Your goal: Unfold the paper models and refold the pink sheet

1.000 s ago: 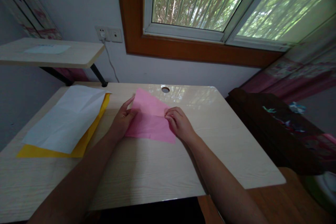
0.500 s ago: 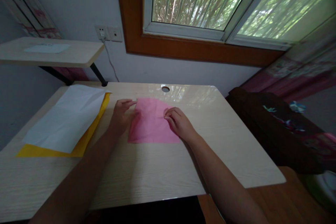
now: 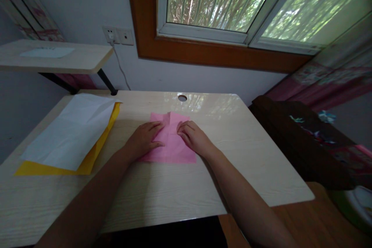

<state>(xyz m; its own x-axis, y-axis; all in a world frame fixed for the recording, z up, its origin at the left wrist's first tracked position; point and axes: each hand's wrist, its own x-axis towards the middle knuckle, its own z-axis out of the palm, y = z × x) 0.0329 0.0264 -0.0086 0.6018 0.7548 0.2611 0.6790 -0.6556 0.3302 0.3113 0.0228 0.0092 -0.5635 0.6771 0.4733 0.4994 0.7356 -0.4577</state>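
Note:
A square sheet of pink paper (image 3: pixel 171 154) lies on the desk in front of me, with a crease or raised fold near the middle of its far edge. My left hand (image 3: pixel 144 139) rests on the left part of the sheet, palm down, thumb and fingers apart. Over the right part, my right hand (image 3: pixel 194 136) has its fingers curled together in a pinch on the paper. Its fingertips are partly hidden, and so is the bit of paper between them.
To the left, a white sheet (image 3: pixel 72 131) lies over a yellow sheet (image 3: pixel 84 167) on the desk (image 3: pixel 247 170). A raised shelf (image 3: pixel 87 56) stands at the back left. Near the back edge is a cable hole (image 3: pixel 182 98). Dark furniture (image 3: pixel 281 131) sits beyond the desk's right side.
My left hand has moved right from the paper's left edge and now lies flat on it. The right hand has shifted slightly left, still pinching. A fold now shows at the far edge.

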